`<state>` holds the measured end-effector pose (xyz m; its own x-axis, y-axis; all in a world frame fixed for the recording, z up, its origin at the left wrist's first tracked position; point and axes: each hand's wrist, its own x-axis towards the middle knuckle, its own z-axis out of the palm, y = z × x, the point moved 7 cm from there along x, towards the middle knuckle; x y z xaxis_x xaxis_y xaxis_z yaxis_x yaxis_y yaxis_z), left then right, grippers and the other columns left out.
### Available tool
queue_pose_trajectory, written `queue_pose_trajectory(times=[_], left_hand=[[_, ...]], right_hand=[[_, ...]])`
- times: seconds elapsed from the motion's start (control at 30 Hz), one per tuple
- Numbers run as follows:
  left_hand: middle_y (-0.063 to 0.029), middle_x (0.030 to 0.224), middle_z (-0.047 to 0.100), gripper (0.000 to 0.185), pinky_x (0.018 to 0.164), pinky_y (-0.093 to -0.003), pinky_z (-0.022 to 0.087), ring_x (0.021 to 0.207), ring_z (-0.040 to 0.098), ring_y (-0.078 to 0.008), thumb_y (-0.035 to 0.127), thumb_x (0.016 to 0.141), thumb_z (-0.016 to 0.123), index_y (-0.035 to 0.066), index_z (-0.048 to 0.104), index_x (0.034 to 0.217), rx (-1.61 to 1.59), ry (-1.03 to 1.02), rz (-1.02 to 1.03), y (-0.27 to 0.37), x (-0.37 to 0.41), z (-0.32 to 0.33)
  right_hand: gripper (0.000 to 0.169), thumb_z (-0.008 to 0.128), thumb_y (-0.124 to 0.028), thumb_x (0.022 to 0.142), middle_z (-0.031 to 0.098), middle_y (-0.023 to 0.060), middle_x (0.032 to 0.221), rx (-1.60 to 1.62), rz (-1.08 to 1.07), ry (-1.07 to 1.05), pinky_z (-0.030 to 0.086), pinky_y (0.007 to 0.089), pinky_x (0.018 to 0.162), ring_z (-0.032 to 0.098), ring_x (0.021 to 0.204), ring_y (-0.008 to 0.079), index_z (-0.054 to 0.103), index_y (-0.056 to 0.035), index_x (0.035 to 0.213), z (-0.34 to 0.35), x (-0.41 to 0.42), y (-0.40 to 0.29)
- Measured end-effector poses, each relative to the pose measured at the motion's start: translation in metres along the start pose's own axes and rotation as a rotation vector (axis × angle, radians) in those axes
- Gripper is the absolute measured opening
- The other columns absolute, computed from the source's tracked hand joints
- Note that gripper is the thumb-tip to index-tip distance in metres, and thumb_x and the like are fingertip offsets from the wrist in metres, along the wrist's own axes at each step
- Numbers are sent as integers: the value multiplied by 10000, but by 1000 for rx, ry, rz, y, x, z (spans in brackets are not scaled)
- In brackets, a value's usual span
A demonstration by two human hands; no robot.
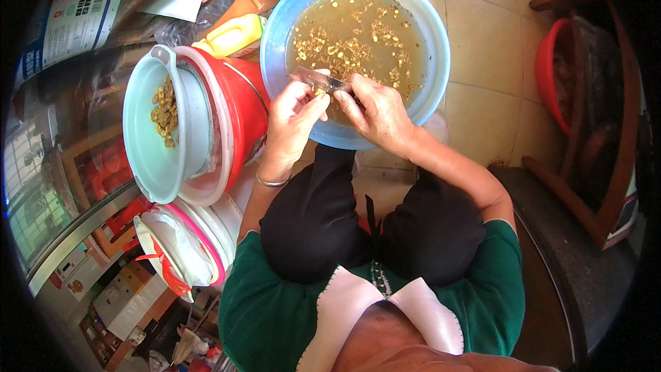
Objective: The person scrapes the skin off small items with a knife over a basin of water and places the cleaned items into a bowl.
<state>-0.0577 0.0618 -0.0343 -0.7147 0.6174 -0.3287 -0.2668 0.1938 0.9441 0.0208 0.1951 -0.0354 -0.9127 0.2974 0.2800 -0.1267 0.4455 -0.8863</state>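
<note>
A large blue plastic basin holds murky brown water with many yellowish-brown pieces floating in it. Over its near edge, my left hand pinches a small yellowish piece between thumb and fingers. My right hand grips a knife with a flat metal blade, which reaches left across my left fingertips. What the small piece is, I cannot tell. To the left, a light blue plastic basin holds a heap of brown and yellowish pieces.
The light blue basin rests on a pale pink basin over a red bucket. A yellow plastic bottle lies beyond. Stacked lids and basins stand at left. At right are a red basin and a wooden frame.
</note>
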Motion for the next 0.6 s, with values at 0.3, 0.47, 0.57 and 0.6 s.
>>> queue_pose_trajectory(times=[0.3, 0.47, 0.57, 0.6], left_hand=[[-44, 986, 643, 311, 704, -251, 516, 783, 606, -100, -1, 916, 651, -44, 580, 1216, 57, 60, 37, -2, -3, -4], [-13, 869, 587, 297, 693, -257, 563, 779, 626, -96, 9, 905, 675, -39, 585, 1184, -55, 36, -4, -12, 7, -3], [-39, 936, 613, 307, 748, -277, 575, 835, 645, -113, 0, 910, 660, -42, 580, 1203, -58, 12, -18, -15, 8, -8], [-50, 967, 623, 311, 758, -279, 573, 844, 646, -116, 3, 921, 645, -46, 574, 1219, -87, 6, -12, -14, 8, -7]], right_hand=[[187, 619, -177, 941, 619, 176, 772, 54, 137, -14, 492, 485, 592, 630, 696, 408, 530, -29, 870, -2, 4, 10], [172, 614, -157, 948, 657, 187, 801, 162, 162, -91, 495, 465, 602, 644, 711, 406, 554, -9, 883, 6, 1, 10], [172, 603, -148, 954, 667, 197, 804, 206, 205, -119, 500, 451, 608, 656, 721, 401, 551, 2, 888, 9, 3, 11], [171, 601, -144, 955, 668, 199, 800, 209, 222, -118, 502, 445, 609, 660, 721, 398, 551, 6, 891, 9, 4, 12]])
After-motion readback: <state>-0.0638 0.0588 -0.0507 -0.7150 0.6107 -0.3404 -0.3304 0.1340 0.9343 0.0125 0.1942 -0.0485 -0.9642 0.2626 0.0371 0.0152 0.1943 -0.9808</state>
